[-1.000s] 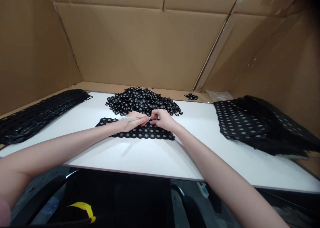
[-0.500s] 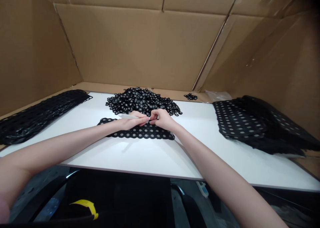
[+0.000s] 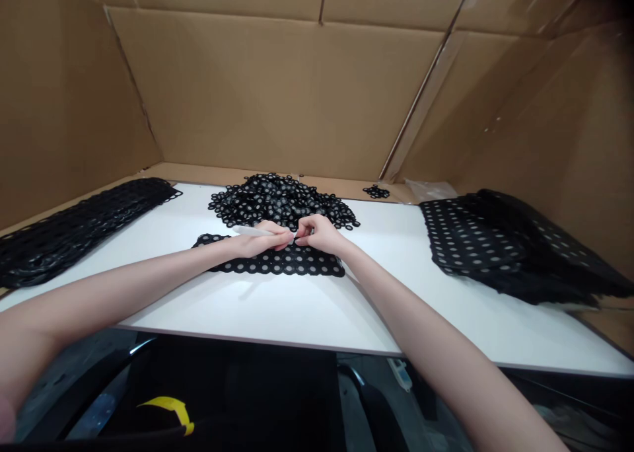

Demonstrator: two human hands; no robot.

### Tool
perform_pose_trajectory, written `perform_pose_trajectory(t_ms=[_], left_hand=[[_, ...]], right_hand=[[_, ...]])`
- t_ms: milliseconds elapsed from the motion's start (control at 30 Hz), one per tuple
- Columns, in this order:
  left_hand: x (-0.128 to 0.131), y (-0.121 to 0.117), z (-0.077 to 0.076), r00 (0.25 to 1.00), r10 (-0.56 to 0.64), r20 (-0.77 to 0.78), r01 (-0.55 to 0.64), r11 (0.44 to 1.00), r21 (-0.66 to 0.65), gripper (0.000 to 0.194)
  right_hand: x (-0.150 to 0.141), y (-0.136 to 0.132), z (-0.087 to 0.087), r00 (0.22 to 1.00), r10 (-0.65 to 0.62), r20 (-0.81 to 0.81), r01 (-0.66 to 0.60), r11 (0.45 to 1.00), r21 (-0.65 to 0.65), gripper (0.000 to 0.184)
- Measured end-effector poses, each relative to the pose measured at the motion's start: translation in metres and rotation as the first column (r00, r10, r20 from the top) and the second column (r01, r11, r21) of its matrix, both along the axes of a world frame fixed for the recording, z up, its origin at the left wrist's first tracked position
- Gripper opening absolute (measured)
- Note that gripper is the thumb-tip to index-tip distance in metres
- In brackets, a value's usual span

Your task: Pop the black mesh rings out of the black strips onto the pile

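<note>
My left hand is closed around a slim white pen-like tool, its back end pointing left. Close beside it, my right hand has thumb and fingers pinched together at the tool's right end; whatever is between them is too small to make out. Both hands are over a black sheet with rows of grey round spots, lying flat on the white tabletop. Just behind the hands rises a heap of small black rings, some with grey centres.
On the left lies a stack of black perforated strips. More black spotted sheets are piled at the right. A small cluster of black rings sits at the back, near clear plastic. Cardboard walls enclose the table.
Hardly anything differs: both hands keep the same pose over the black sheet, and the whole view has shifted very slightly.
</note>
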State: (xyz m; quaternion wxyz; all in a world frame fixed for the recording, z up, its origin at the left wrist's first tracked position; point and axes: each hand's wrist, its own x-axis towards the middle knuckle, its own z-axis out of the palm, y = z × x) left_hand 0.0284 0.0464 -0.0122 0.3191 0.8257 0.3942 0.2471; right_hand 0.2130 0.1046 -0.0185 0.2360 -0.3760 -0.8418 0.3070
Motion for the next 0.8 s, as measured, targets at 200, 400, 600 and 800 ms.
perform_pose_trajectory(t_ms=[200,400,600,800], left_hand=[[-0.0012,-0.0023,0.0012,0.999,-0.050,0.011,0.050,0.999,0.007,0.047],[-0.0025,-0.0006,0.0007,0.997,-0.075,0.033,0.076,0.997,-0.027,0.047],[-0.0004,-0.0018,0.0002,0.996,-0.081,0.045,0.084,0.995,-0.046,0.050],[-0.0021,-0.0009,-0.0031,0.992,-0.021,0.123,0.033,0.995,-0.093,0.050]], right_hand=[[0.0001,0.0019,-0.0017,1.000,-0.002,-0.012,0.002,1.000,-0.014,0.015],[0.0005,0.0024,-0.0032,1.000,0.002,-0.023,-0.002,1.000,-0.024,0.014],[0.0031,0.0015,-0.0027,1.000,0.013,-0.019,-0.014,0.999,-0.036,0.014],[0.0080,0.0020,-0.0036,0.998,0.055,0.003,-0.055,0.998,-0.022,0.013]])
